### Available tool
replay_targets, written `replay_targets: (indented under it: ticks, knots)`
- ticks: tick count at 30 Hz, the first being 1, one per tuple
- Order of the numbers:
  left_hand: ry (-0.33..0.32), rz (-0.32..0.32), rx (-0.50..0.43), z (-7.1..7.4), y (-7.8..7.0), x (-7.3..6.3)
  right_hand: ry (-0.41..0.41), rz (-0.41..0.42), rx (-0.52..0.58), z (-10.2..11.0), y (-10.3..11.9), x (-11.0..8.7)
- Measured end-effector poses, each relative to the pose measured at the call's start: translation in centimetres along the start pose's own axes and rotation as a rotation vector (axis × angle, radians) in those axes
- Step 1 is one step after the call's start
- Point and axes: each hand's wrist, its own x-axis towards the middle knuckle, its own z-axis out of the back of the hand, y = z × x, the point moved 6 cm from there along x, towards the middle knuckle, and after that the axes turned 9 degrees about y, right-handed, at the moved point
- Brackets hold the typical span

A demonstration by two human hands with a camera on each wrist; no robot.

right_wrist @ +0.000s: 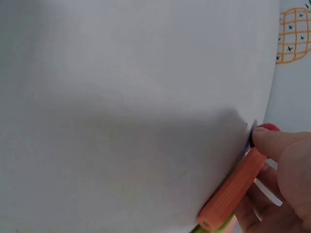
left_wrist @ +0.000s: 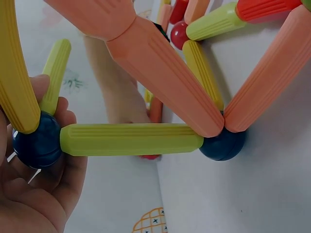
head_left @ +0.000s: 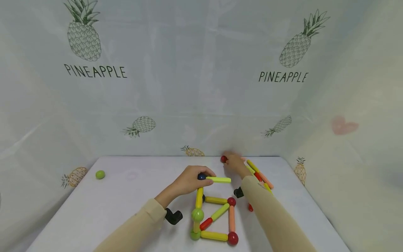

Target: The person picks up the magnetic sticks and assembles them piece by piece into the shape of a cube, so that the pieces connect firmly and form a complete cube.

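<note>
My left hand [head_left: 188, 180] holds a dark blue ball [left_wrist: 38, 143] at an upper corner of a frame of rods and balls. From that ball a light green rod [head_left: 220, 180] points right, over the lower square. A yellow rod [head_left: 199, 198] links it to a green ball [head_left: 197, 214] nearer me. At the table's back edge my right hand [head_left: 236, 165] pinches a red ball [head_left: 224, 159] between thumb and fingers. An orange rod [right_wrist: 233, 191] lies against that hand in the right wrist view; whether it joins the ball is hard to tell.
Several loose rods [head_left: 262, 178] lie right of the frame, partly behind my right forearm. A lone green ball [head_left: 100, 174] sits at the back left. Red balls [head_left: 232, 238] mark the frame's right corners. A pineapple-print curtain [head_left: 201, 87] hangs behind the white table [head_left: 126, 196].
</note>
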Motion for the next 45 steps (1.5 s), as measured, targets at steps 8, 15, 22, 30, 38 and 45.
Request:
replay_targets:
  ticks: [8, 15, 22, 30, 38, 45]
  knots:
    - [-0.001, -0.009, 0.014, 0.4, 0.0, 0.2, 0.071, 0.035, -0.014, -0.3, 0.4, -0.6]
    - [0.001, -0.006, 0.010, 0.4, 0.1, 0.0, 0.085, 0.081, -0.024, 0.0, 0.4, -2.5]
    - [-0.005, 0.016, 0.018, 0.6, 0.3, -0.2, 0.101, 0.169, -0.146, 0.0, 0.5, -4.1]
    - [0.000, 0.004, 0.017, 0.6, 0.0, -0.1, 0.269, 0.190, -0.166, 0.6, 1.6, -6.4]
    - [-0.002, -0.007, 0.011, 0.6, 0.2, 0.1, 0.323, 0.294, -0.137, 0.5, 4.4, -7.8]
    - [0.008, -0.009, 0.027, 0.0, 0.1, 0.3, 0.105, 0.378, -0.019, 4.1, 4.4, -11.9]
